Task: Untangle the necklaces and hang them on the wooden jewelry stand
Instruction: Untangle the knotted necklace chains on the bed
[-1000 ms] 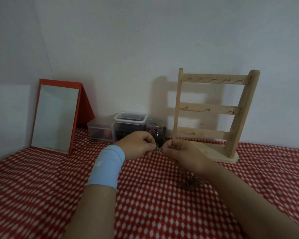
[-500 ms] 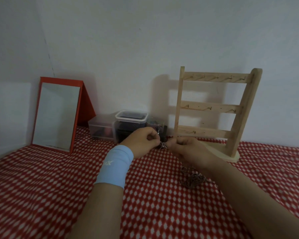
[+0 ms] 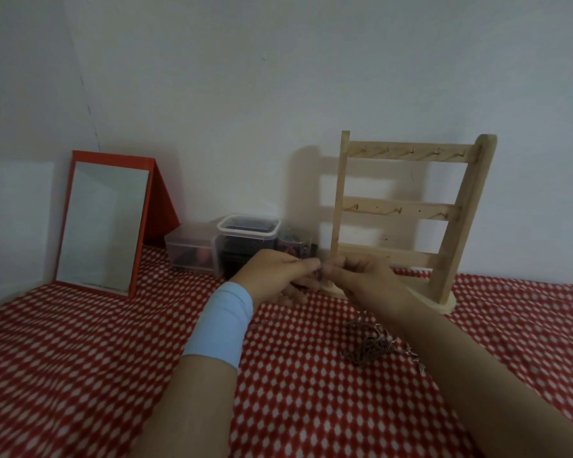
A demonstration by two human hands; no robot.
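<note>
Head view: a person's left hand (image 3: 275, 272) and right hand (image 3: 361, 279) meet above the red-and-white checked worktop (image 3: 80, 342), each grip pinching a thin metal chain (image 3: 318, 275). A dark tangled heap of necklaces (image 3: 366, 347) lies beside the right forearm, near the pale wooden ladder-shaped jewelry stand (image 3: 457, 209). Its hooks hang bare, so the job looks barely begun.

left hand (image 3: 275, 276) and right hand (image 3: 361, 279) meet fingertip to fingertip at the front-left of the stand (image 3: 401, 209) base, both pinching a chain (image 3: 318, 274). tangle (image 3: 366, 347) lies on cloth (image 3: 311, 408) in front of stand, by right forearm. boxes (image 3: 245, 239), mirror (image 3: 103, 223) left of stand.
</note>
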